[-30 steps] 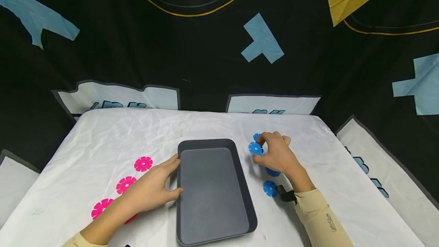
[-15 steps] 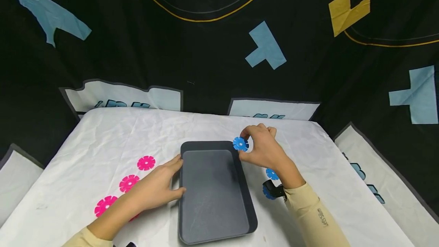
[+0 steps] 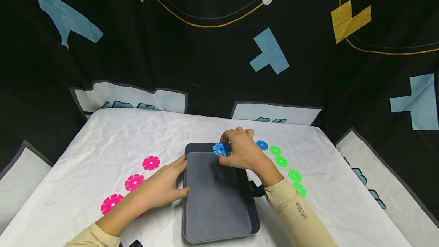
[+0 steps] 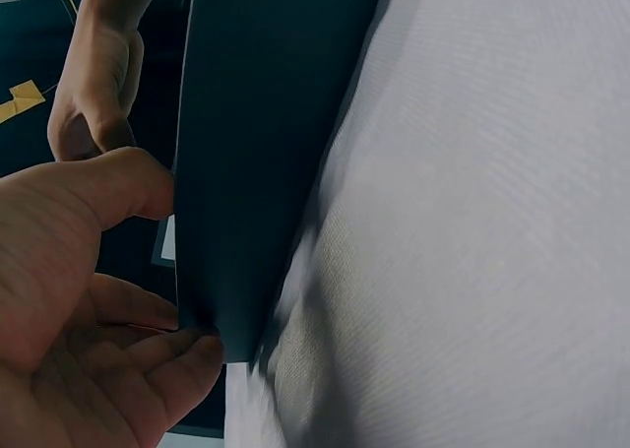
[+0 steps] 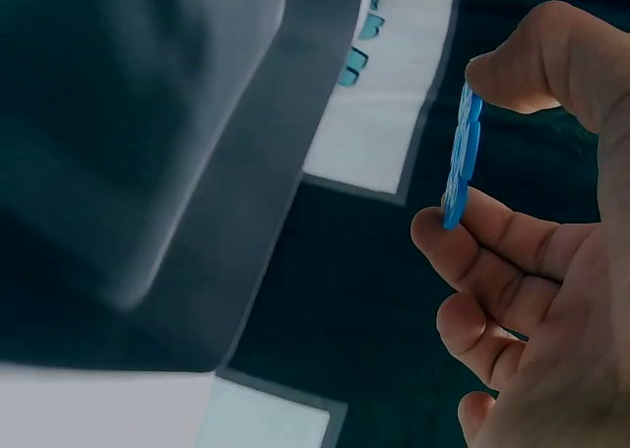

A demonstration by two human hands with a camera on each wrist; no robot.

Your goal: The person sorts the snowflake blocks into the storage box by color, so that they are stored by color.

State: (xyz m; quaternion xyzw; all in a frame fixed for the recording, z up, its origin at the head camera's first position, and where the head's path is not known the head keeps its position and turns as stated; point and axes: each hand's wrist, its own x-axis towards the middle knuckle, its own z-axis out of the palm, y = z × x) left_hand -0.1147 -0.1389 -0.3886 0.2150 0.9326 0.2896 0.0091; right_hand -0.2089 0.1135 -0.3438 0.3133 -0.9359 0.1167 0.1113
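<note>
My right hand (image 3: 243,151) pinches a blue slotted flower-shaped disc (image 3: 220,149) between thumb and index finger, over the far end of a dark grey rectangular tray (image 3: 221,205). The right wrist view shows this disc (image 5: 461,158) edge-on, with the remaining fingers loosely bent below it. My left hand (image 3: 162,188) rests at the tray's left side, fingertips and thumb spread along the rim. From the left wrist, the tray's outer wall (image 4: 261,153) rises beside the thumb and fingers. Nothing lies in the visible part of the tray; my right hand covers its far right corner.
Pink discs (image 3: 151,163) run in a line on the white cloth (image 3: 164,125) at left, one mostly under my left forearm. To the right lie a blue disc (image 3: 262,145) and several green discs (image 3: 295,175), partly beside my right sleeve. A black printed curtain (image 3: 205,60) hangs behind.
My right hand has picked up a blue disc from the right side and carried it left over the tray. Green discs have come into view behind it. My left hand keeps its place on the rim.
</note>
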